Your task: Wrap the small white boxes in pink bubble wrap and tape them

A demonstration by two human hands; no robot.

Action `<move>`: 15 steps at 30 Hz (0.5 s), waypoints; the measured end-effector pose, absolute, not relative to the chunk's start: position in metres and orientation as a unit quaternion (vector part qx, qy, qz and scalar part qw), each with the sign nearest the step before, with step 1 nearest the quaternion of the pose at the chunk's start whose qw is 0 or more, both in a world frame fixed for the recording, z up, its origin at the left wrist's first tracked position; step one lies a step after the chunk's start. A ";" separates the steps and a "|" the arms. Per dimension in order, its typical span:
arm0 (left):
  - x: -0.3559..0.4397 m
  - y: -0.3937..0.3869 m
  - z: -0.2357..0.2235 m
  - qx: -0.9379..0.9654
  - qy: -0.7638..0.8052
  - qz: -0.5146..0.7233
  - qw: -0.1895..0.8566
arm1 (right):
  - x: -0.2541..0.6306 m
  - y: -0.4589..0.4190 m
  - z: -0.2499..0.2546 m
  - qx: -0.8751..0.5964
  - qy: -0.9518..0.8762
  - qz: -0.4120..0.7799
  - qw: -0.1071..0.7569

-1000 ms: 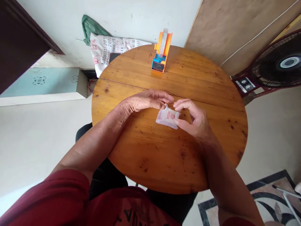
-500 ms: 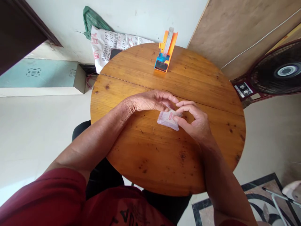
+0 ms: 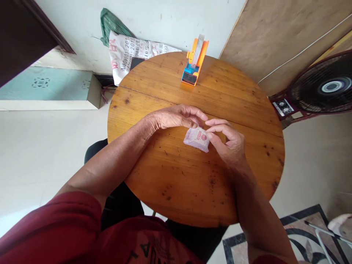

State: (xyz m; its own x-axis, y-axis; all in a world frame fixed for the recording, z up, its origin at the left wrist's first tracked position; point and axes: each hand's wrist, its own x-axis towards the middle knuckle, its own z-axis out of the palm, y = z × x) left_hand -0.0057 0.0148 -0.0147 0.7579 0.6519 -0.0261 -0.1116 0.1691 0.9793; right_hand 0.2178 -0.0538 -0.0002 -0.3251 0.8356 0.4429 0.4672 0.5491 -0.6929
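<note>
A small white packet (image 3: 196,139) with red print and a round red mark lies tilted on the wooden table (image 3: 165,172), in what looks like pinkish bubble wrap. My left hand (image 3: 183,116) curls over its far edge, thumb against the wrap and fingers bent behind. At the right edge, my right hand (image 3: 228,141) pinches the packet between thumb and index finger, its other fingers stretched toward the left fingertips. The far edge of the packet is partly hidden by the hands.
An orange and blue tape dispenser (image 3: 194,66) stands near the table's far edge. Behind the table lie a printed white sack (image 3: 123,55) and a green bag (image 3: 112,25) against the wall. A fan (image 3: 324,84) is at the right, beyond the table.
My right thumb has slid from the packet's face to its right edge, uncovering the round red mark. My left hand stays almost in place. The view has shifted slightly.
</note>
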 end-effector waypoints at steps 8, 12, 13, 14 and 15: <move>-0.008 0.016 -0.019 0.598 0.241 0.247 0.723 | 0.223 -0.053 0.007 -0.413 -0.787 0.233 0.394; -0.009 0.016 -0.016 0.613 0.235 0.234 0.717 | 0.221 -0.055 0.005 -0.422 -0.820 0.211 0.324; -0.010 0.016 -0.016 0.615 0.236 0.235 0.714 | 0.220 -0.055 0.004 -0.423 -0.824 0.199 0.320; -0.010 0.016 -0.016 0.617 0.241 0.237 0.711 | 0.220 -0.055 0.003 -0.423 -0.826 0.186 0.323; -0.010 0.016 -0.016 0.617 0.249 0.241 0.707 | 0.219 -0.055 0.001 -0.423 -0.826 0.172 0.331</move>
